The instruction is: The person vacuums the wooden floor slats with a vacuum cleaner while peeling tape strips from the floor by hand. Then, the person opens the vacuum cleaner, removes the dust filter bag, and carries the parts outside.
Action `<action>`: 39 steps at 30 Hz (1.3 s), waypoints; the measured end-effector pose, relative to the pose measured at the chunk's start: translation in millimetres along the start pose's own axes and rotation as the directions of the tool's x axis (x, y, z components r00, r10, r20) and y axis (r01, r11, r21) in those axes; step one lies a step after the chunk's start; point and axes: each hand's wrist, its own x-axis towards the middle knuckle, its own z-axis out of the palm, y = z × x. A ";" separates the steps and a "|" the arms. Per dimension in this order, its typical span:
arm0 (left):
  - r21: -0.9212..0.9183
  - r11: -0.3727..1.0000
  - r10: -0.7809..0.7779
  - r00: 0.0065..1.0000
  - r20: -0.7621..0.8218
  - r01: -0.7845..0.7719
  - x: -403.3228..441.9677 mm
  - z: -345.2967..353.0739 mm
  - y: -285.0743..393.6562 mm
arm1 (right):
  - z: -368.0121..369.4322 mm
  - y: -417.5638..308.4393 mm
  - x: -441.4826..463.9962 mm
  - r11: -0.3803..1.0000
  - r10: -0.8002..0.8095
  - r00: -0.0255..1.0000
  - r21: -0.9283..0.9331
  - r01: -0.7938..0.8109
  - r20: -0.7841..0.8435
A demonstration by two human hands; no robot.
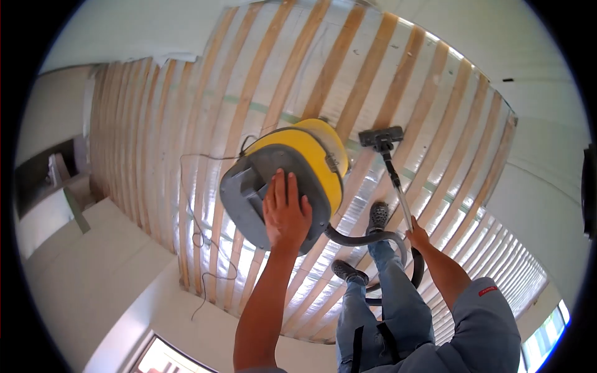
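Observation:
My left hand [288,214] lies flat on the dark grey top of a yellow vacuum cleaner [341,149], fingers stretched out beside its moulded handle. On the right, my right hand [418,237] is closed around the metal vacuum wand [403,202]. At the wand's far end, the black floor head [381,137] rests across the wooden battens. A ribbed grey hose [354,239] leaves the vacuum cleaner and loops near my legs toward my right hand.
Parallel wooden battens [264,50] run over shiny foil [308,68] on the floor. A thin power cord [198,214] trails left of the vacuum cleaner. My shoes [378,217] stand near the hose. Pale walls [124,267] surround the floor, with a window [168,357] at the bottom.

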 end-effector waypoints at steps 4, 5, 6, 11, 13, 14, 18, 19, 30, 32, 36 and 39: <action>-0.135 0.990 -0.033 0.999 -0.039 0.027 0.4 -12.5 -3.2 | 21.1 30.7 -30.9 0.985 -0.091 0.991 -0.140 0.104 0.093; -0.127 0.992 -0.031 0.998 -0.061 0.023 -0.9 -11.2 -5.3 | 27.4 39.9 -34.6 0.978 -0.122 0.987 -0.154 0.138 0.107; -0.113 0.991 -0.081 0.995 -0.066 0.073 -2.8 -10.7 -7.4 | 27.8 46.0 -35.2 0.973 -0.143 0.983 -0.166 0.161 0.114; -0.104 0.995 -0.017 0.991 -0.132 0.004 -7.8 -7.1 -12.4 | 11.9 33.3 -40.5 0.996 -0.087 0.978 -0.008 0.090 0.189; -0.092 0.996 -0.022 0.989 -0.143 0.009 -11.2 -5.7 -15.0 | 4.7 38.8 -32.3 0.992 -0.120 0.974 -0.024 0.127 0.193; -0.097 0.995 -0.010 0.987 -0.160 -0.006 -10.7 -6.0 -15.2 | -1.1 39.8 -29.3 0.995 -0.099 0.970 -0.001 0.102 0.220; -0.116 0.993 -0.017 0.987 -0.157 -0.002 -14.8 -6.8 -16.3 | -30.2 59.3 -16.9 0.997 -0.079 0.960 0.039 0.071 0.269; -0.122 0.992 -0.020 0.987 -0.159 0.000 -18.8 -5.9 -15.2 | -43.0 54.2 -28.6 0.999 -0.029 0.939 0.050 0.013 0.344; -0.133 0.991 0.006 0.983 -0.184 -0.031 -18.9 8.1 -19.6 | 9.7 119.6 -205.5 0.961 0.113 0.948 0.211 -0.181 0.297; -0.196 0.980 0.005 0.983 -0.181 -0.041 -19.7 6.6 -16.3 | 24.7 99.4 -277.8 0.919 0.248 0.916 0.222 -0.325 0.315; -0.358 0.927 0.089 0.992 -0.089 -0.115 -28.0 -18.6 -27.9 | 124.9 138.0 -392.6 0.810 0.339 0.897 0.398 -0.431 0.283; -0.506 0.830 0.232 0.970 -0.068 -0.234 -34.1 -18.2 -44.4 | 225.2 137.8 -490.8 0.559 0.426 0.859 0.664 -0.497 0.284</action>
